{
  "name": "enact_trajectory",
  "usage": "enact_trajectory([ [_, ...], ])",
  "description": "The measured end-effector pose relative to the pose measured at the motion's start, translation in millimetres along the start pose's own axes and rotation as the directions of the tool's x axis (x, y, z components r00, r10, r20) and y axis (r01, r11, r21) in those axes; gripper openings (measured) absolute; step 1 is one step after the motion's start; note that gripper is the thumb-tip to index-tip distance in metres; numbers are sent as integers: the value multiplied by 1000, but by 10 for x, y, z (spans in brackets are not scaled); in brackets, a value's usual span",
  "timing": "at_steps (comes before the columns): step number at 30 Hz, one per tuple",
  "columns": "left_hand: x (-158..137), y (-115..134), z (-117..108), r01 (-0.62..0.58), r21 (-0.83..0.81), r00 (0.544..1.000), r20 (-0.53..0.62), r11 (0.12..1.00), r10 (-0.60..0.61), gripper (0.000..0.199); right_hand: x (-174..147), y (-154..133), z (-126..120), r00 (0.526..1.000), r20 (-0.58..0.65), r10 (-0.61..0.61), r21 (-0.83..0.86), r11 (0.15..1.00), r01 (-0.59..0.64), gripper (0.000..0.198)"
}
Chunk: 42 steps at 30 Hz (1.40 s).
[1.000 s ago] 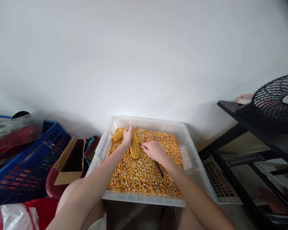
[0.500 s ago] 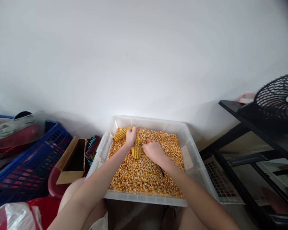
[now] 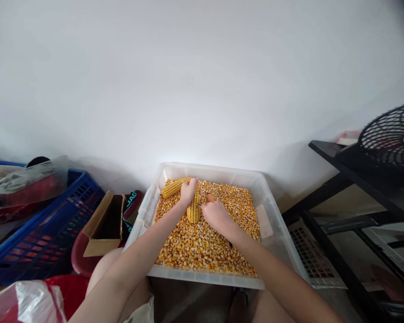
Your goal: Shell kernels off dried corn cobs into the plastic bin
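While the left hand grips the far end of a long yellow corn cob with full kernel rows, the right hand works close against its right side. Left fingers are curled closed around the cob; its near half sticks out below them, pointing back toward the person, over or on the kernels, contact unclear. Right fingers are bunched, nearly closed, around a slim dark tool, mostly hidden; its tip is at the cob's right flank, cannot tell if it touches. So the cob sits between the two hands, inside the left grasp and just left of the right fingertips.

A second plump yellow cob lies slantwise on the kernels, left of the left hand, its right end near the left fingers. An orange-brown piece shows just beyond the right knuckles, identity unclear. Loose yellow and whitish corn kernels spread across a translucent white plastic tub, set by a plain white wall.

Left of the tub: an open brown cardboard box, a maroon plastic basin, a blue slatted plastic crate. Right: a black round-grilled fan on a black stand.
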<state>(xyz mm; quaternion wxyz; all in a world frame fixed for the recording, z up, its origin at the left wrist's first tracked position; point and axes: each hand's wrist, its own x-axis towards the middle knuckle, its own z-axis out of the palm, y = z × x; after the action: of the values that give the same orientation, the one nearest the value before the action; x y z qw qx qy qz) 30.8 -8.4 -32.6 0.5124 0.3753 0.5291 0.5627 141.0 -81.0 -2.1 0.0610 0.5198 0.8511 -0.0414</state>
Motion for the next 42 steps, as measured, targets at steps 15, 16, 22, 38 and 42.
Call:
enact_trajectory([
  [15, -17, 11, 13, 15, 5, 1000, 21, 1000, -15, 19, -12, 1, 26, 1000, -12, 18, 25, 1000, -18, 31],
  [16, -25, 10, 19, 13, 1, 999, 35, 1000, -13, 18, -11, 9, 34, 1000, -22, 16, 36, 999, -15, 31],
  [22, -42, 2, 49, -14, -3, 997, 71, 1000, 14, 19, 9, 66, 36, 997, -79, 19, 114, 993, -9, 32],
  [38, -213, 13, 107, -350, 231, 900, 353, 908, 257, 30, -29, 386, -35, 976, 6, -216, 322, 925, 202, 22],
  [42, -50, 105, -37, -69, -32, 971, 228, 997, 74, 27, -48, 385, -80, 991, -53, -121, 281, 951, 131, 32],
])
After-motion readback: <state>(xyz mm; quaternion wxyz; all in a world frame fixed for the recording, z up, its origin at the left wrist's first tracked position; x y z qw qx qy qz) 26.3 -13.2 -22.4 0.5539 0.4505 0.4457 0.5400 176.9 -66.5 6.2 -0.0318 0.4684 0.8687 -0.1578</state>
